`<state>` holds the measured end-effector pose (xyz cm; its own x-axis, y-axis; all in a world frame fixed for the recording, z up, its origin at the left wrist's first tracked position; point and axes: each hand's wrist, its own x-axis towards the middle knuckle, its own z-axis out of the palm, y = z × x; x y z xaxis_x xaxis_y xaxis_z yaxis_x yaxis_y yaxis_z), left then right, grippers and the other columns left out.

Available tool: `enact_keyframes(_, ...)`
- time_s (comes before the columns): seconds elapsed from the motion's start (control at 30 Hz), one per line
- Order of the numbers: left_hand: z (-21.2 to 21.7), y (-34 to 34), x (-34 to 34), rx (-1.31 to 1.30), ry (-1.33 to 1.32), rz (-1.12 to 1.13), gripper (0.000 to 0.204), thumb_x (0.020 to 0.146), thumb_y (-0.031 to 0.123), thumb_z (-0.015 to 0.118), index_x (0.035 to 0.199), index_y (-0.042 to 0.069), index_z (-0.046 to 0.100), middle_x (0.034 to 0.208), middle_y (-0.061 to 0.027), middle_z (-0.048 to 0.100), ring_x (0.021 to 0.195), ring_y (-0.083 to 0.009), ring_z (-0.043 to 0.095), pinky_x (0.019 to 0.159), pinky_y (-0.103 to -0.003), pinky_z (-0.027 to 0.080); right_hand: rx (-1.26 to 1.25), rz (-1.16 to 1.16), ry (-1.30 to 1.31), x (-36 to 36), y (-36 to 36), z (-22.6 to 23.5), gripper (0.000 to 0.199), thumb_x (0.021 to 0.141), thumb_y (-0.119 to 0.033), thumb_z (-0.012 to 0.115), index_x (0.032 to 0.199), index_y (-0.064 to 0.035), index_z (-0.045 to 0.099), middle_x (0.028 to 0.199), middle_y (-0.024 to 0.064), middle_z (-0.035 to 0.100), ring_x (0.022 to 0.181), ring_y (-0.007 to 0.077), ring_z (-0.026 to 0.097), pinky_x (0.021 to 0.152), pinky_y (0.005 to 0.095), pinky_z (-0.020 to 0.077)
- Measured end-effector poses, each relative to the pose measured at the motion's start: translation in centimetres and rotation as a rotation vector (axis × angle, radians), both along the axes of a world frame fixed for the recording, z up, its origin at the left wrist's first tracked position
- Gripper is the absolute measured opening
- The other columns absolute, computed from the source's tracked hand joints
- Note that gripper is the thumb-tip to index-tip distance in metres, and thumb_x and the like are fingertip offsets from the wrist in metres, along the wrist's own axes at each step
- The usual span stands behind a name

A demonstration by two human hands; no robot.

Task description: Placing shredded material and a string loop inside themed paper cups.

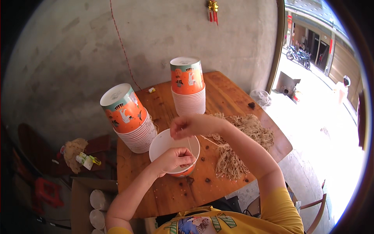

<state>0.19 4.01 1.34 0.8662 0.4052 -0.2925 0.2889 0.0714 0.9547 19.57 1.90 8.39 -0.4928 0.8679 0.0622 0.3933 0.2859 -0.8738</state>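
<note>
Bare concrete wall backs a wooden desk. Left hand curls over the rim of an open paper cup, fingers closed on its edge. Right hand hovers above the cup, fingers pinched together on a thin string. 2 stacks of orange cups stand beyond the fingers; a pile of cut strings lies to their right.

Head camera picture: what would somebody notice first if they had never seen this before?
First, the two stacks of orange paper cups: one stack upright at the back of the wooden table, the other stack tilted at its left. In the middle, the left hand reaches into an open white-lined cup, while the right hand pinches a thin string above it. A pile of tan strings lies on the right.
</note>
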Motion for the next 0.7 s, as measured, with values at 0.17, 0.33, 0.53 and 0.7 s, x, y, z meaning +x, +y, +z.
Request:
enact_keyframes(0.17,-0.8,0.7,-0.1,0.047,-0.083,-0.018,0.017,0.094,0.021,0.065,0.091,0.005,0.064,0.080,0.0045,0.057,0.073,-0.0038,0.050,0.068,-0.020,0.044,-0.165,-0.056,0.405,0.9,-0.1,-0.8,0.019,0.093,-0.020,0.062,0.103,-0.0038,0.062,0.099,-0.0022,0.064,0.084,0.0065,0.058,0.067,0.0228,0.0442)
enact_keyframes(0.33,-0.5,0.4,0.0,0.038,-0.058,0.001,0.015,0.094,0.019,0.064,0.090,0.004,0.063,0.081,0.0039,0.057,0.073,-0.0042,0.050,0.067,-0.020,0.044,0.066,-0.397,0.428,2.1,-5.5,-6.1,0.021,0.096,-0.025,0.061,0.105,-0.0065,0.063,0.109,0.0048,0.063,0.099,0.0111,0.058,0.072,0.0199,0.0417)
enact_keyframes(0.53,0.0,0.6,0.3,0.036,-0.054,-0.018,0.014,0.094,0.018,0.063,0.089,0.006,0.061,0.082,0.0031,0.057,0.075,-0.0061,0.050,0.070,-0.021,0.044,0.289,-0.545,0.019,-0.1,-9.3,-8.0,0.017,0.085,-0.017,0.074,0.090,-0.0047,0.065,0.085,0.0022,0.057,0.070,0.0119,0.054,0.061,0.0278,0.0436)
enact_keyframes(0.7,0.0,0.8,0.5,0.005,-0.049,-0.006,0.012,0.096,0.018,0.060,0.092,0.007,0.061,0.084,0.0024,0.058,0.076,-0.0063,0.052,0.070,-0.021,0.044,0.411,-0.677,-0.049,-2.5,-10.2,-8.5,0.016,0.083,-0.015,0.075,0.085,-0.0037,0.063,0.082,0.0041,0.056,0.064,0.0154,0.054,0.056,0.0284,0.0439)
